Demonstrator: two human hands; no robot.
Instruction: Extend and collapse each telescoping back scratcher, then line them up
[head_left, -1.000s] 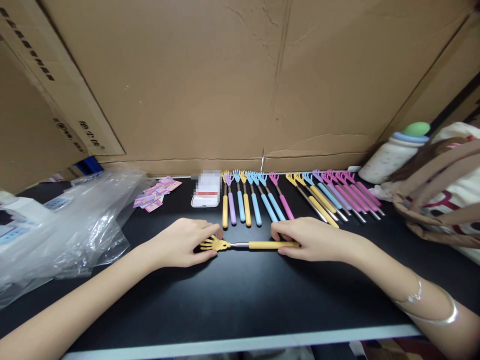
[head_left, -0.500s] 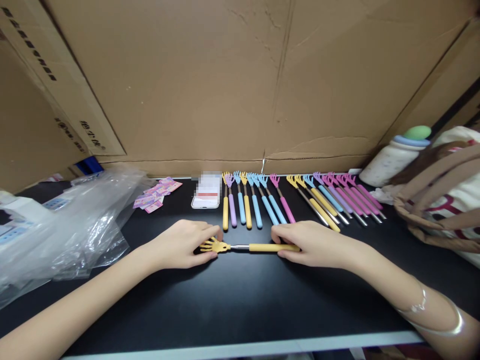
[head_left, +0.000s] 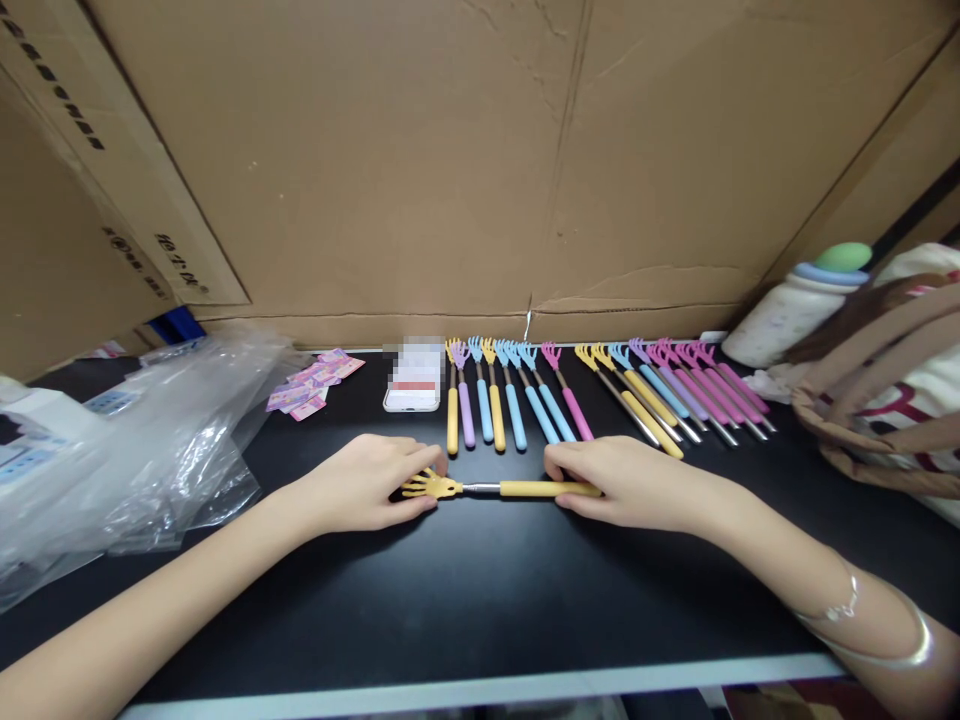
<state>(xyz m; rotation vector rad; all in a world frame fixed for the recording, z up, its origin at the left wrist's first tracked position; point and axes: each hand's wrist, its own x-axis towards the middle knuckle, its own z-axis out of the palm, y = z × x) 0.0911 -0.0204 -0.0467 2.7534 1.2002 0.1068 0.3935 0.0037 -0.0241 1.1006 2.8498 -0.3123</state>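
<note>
The yellow scratcher (head_left: 510, 488) is pinched at both ends by the left hand (head_left: 360, 485) and right hand (head_left: 630, 482); a straight slide seems needed.

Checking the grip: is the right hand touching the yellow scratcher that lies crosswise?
Touching. The head view shows the right hand with its fingers and thumb closed over the handle end of the scratcher, with no gap between them.

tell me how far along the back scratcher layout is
Done, by the look of it: a row of back scratchers lies side by side at the back of the black table. In hand: one yellow back scratcher lies crosswise in front, the left hand pinching its claw head, the right hand gripping its handle. Left: this one is not in the row; no other loose ones show beside the plastic bags.
</note>
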